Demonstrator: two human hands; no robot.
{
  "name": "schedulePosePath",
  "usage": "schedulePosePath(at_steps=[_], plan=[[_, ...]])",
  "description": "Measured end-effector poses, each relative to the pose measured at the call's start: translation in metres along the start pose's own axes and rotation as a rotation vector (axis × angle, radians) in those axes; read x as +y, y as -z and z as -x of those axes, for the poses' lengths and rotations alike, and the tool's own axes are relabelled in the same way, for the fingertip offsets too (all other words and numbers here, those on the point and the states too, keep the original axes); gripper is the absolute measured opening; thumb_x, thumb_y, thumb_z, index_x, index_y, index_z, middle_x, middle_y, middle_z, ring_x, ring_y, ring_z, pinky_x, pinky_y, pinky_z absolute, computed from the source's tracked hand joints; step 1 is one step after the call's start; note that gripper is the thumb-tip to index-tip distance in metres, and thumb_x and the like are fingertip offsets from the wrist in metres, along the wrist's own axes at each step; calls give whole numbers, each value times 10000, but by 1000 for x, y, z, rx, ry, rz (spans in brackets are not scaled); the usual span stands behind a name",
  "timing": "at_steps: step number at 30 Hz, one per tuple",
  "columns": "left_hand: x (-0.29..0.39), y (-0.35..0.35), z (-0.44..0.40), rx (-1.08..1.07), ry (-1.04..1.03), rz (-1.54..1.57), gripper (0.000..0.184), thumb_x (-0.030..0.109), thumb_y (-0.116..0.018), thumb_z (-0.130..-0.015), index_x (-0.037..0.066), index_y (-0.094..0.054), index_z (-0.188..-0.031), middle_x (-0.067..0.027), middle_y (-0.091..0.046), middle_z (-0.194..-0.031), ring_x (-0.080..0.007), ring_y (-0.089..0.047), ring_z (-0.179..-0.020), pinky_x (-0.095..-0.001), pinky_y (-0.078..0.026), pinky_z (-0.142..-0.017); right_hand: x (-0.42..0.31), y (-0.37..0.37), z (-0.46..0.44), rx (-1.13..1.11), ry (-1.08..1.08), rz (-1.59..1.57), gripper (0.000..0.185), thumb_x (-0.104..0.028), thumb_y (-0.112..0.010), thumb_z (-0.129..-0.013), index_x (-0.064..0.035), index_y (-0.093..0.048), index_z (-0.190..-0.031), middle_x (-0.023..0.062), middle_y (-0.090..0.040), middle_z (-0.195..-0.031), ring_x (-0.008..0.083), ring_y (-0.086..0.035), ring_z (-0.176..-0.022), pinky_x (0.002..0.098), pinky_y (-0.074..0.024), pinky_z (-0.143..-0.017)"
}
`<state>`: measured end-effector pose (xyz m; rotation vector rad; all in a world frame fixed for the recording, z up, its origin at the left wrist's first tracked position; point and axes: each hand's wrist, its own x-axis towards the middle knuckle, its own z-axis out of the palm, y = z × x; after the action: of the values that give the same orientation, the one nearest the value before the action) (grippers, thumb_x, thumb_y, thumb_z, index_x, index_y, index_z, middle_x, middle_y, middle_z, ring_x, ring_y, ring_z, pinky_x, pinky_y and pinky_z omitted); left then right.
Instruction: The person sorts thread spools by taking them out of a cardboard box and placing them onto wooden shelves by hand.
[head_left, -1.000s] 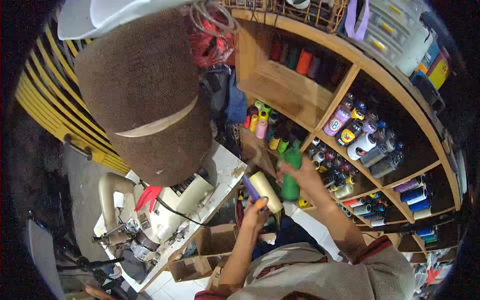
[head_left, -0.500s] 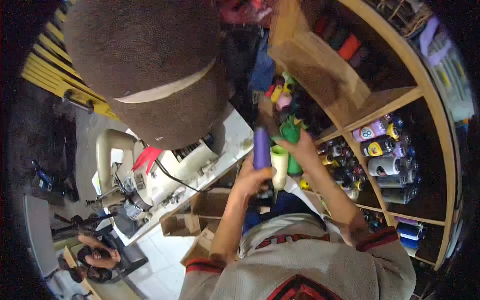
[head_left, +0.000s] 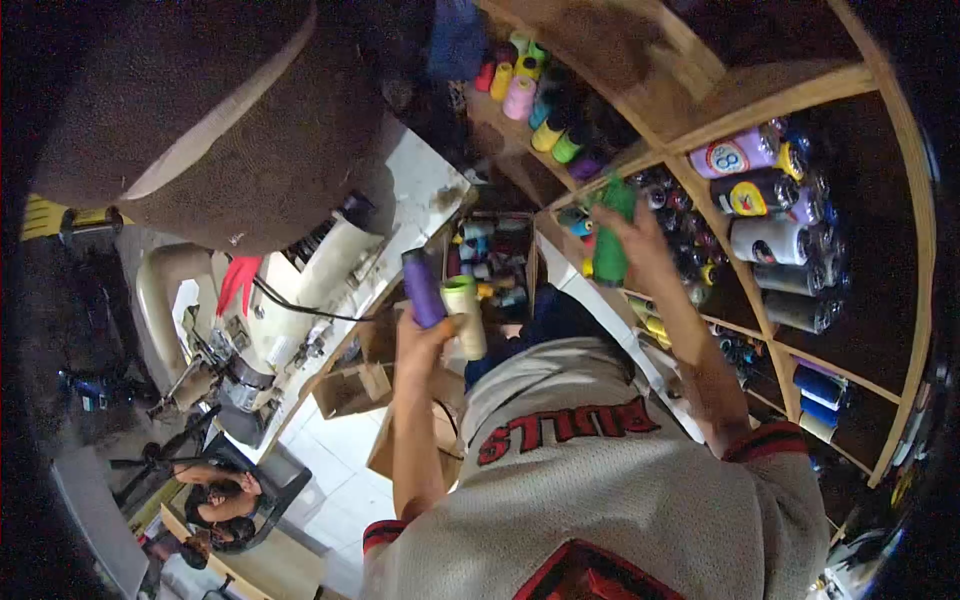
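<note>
Purple thread cone (head_left: 424, 290), smooth and slim, at frame centre-left; left grip (head_left: 422, 342) closed round its lower end. Cream thread cone (head_left: 464, 315), paler and tapered, just beside it, pinched in the same grip. Green thread cone (head_left: 613, 242) right of centre, right grip (head_left: 648, 250) wrapped round its side; motion blur there, finger placement hard to tell. Rounded plastic bottles (head_left: 760, 240) on a wooden shelf (head_left: 812, 98), right. Colourful small spools (head_left: 520, 98), upper centre. Glossy metal sewing machine (head_left: 325, 275) on white bench (head_left: 425, 168), left.
</note>
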<state>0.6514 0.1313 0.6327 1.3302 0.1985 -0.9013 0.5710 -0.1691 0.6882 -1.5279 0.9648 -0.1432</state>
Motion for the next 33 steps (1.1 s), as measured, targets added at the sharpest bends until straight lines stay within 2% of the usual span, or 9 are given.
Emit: schedulePosePath(at_steps=[2,5,6,9,16,23,26,29,33], plan=[[-8,27,12,183,-7,-81,462,21,-746,-638,23,-517,-1039,-37,-602,-880,-132,-583,-717,-269,-486,-652,-17,14,10,-50,77,-141,532,-207,-633,-809,-33,-396,-1252,83,-555,-1119,184,-567,-952,303,-454,-822],[-6,53,31,230,-69,-60,470,1,-751,-627,50,-514,-1029,-4,-545,-812,-102,-530,-652,-257,-471,-599,-35,25,6,-41,260,-68,515,-181,-607,-830,-20,-391,-1268,103,-527,-1171,187,-556,-997,299,-449,-850],[-11,55,32,281,-126,-65,478,64,-754,-640,58,-460,-1017,-16,-536,-738,-92,-514,-513,-213,-423,-452,-44,27,4,-67,340,-50,512,-174,-615,-826,-13,-400,-1262,106,-533,-1164,185,-560,-992,297,-454,-845],[-2,58,39,285,-54,18,465,-41,-729,-638,30,-487,-1028,-22,-549,-808,-110,-560,-649,-243,-487,-580,-76,27,-1,-99,535,-48,515,-160,-652,-803,4,-431,-1239,111,-556,-1137,181,-567,-977,293,-461,-841],[0,26,36,228,-201,40,425,-20,-726,-649,27,-502,-1006,-18,-541,-803,-100,-545,-642,-233,-485,-599,-125,20,-27,98,655,-236,585,-154,-765,-706,23,-486,-1189,104,-612,-1034,155,-579,-934,289,-476,-820],[23,-25,27,341,-246,-10,443,20,-732,-634,18,-512,-1019,-18,-540,-816,-126,-526,-691,-264,-448,-646,-157,-14,-67,520,1005,-7,554,-161,-732,-733,-27,-479,-1208,161,-560,-1138,251,-533,-1068,340,-390,-930],[44,-41,41,327,-213,-40,471,21,-745,-616,18,-524,-1031,-20,-561,-825,-128,-533,-704,-247,-434,-663,-161,-19,-106,510,914,22,529,-141,-711,-744,-21,-480,-1206,175,-547,-1148,285,-529,-1062,353,-382,-932],[32,-24,40,331,-271,-151,493,30,-755,-609,14,-524,-1044,-16,-564,-820,-125,-532,-695,-244,-436,-652,-183,-23,-121,646,927,49,489,-73,-678,-763,31,-466,-1190,140,-545,-1127,214,-509,-1057,305,-366,-938],[21,10,40,291,-232,-114,524,95,-781,-603,12,-520,-1050,-15,-563,-826,-119,-521,-704,-247,-435,-642,-219,-26,-173,800,877,4,272,-194,-655,-753,-50,-613,-981,129,-643,-887,271,-613,-802,371,-465,-780]])
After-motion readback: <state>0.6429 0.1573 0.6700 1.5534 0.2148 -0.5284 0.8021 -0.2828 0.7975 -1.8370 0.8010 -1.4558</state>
